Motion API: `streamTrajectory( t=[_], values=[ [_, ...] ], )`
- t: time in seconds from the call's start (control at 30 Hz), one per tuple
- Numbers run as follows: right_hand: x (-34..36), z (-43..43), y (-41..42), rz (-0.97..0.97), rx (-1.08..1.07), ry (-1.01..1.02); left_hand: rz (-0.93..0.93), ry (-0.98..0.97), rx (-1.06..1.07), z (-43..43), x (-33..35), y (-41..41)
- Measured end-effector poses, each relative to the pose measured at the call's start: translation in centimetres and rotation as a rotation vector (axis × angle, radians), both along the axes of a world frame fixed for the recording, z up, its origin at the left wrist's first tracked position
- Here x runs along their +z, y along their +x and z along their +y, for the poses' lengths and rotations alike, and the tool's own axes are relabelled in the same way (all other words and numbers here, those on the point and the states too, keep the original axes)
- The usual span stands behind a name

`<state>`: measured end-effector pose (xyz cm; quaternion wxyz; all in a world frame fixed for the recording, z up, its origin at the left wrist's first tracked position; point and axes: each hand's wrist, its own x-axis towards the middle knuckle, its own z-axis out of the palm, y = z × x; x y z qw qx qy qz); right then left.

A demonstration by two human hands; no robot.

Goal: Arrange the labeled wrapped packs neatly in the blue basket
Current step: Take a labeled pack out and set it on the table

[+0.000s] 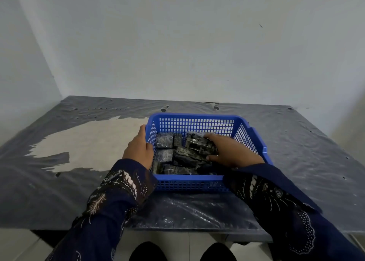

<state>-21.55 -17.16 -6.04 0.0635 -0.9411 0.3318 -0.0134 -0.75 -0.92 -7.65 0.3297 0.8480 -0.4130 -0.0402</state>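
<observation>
A blue plastic basket [197,117] with latticed walls stands on the table in front of me. Several dark packs in clear wrap [165,141] lie inside it, some flat in a row at the left, others piled loosely in the middle. My right hand [232,152] is inside the basket and grips one wrapped pack [198,143] at the far right, fingers over its top and thumb under its near side. My left hand [141,149] holds the basket's left rim from outside, thumb toward the inside wall. My right wrist hides the basket's near right corner.
The table [88,146] is covered with wrinkled, torn clear plastic sheeting over a pale top. White walls close in behind and at the left. The table's near edge runs just below my forearms, with floor tiles and dark shoes beneath.
</observation>
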Motion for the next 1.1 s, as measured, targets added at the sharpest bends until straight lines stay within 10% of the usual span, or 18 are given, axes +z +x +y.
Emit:
streamTrajectory(
  t=[0.27,0.5,0.8,1.1],
  values=[
    [-0.8,-0.5,0.2,-0.056,0.011,0.004,0.022,-0.012,0.003,-0.2,-0.4,0.3],
    [1.4,1.4,-0.4,-0.499,-0.042,0.134,0.104,-0.128,0.006,0.2,-0.3,-0.2],
    [3.1,1.7,-2.0,-0.775,-0.262,1.261,-0.642,-0.23,-0.554,-0.2,3.1,-2.5],
    [3.9,2.7,-3.0,-0.718,-0.295,1.216,-0.558,-0.239,-0.755,-1.4,3.8,-3.4]
  ],
)
